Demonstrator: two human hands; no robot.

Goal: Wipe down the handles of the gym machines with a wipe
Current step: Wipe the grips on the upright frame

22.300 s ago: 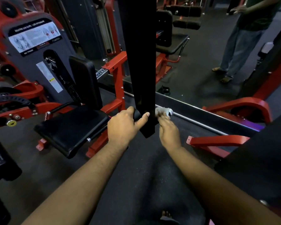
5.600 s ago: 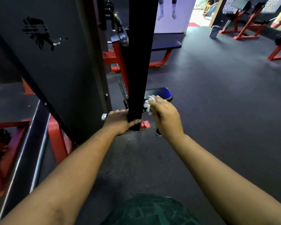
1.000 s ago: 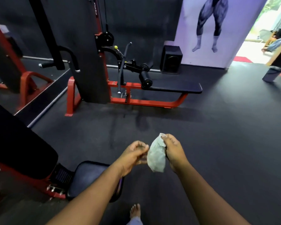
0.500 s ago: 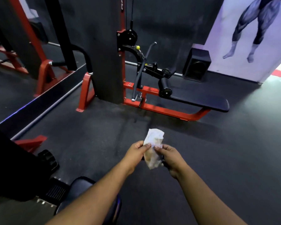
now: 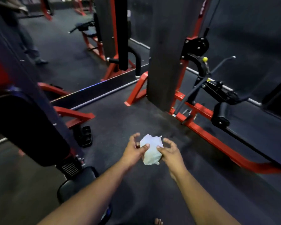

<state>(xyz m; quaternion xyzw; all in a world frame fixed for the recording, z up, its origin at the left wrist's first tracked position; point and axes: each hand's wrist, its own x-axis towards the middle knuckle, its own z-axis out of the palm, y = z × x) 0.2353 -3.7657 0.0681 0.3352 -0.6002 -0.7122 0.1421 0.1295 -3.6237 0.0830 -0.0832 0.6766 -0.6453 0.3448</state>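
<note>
Closest to you, both forearms reach out over the dark rubber floor, and between your hands sits the wipe, a crumpled pale sheet held in the air, touching no machine. Your left hand pinches its left edge with the thumb pressed on the face of the sheet and the other fingers spread and curled behind it. Your right hand does the same on the right edge, thumb on the sheet, remaining fingers fanned loose above it.

You look to be refolding the wipe before the next handle, so make that count: turn a fresh face outward, fold it flat, not balled, and settle it into one palm so the whole pad can wrap a grip.

Just left of your arms is a black seat pad under a tall padded upright. Farther ahead stands the cable row machine, with its red base frame, roller pad and a thin black bar handle leaning across it. Beyond the central column, a curved black grip hangs by the mirror. Either is a likely next target; wrap the wipe fully round and run the grip's length.
</note>
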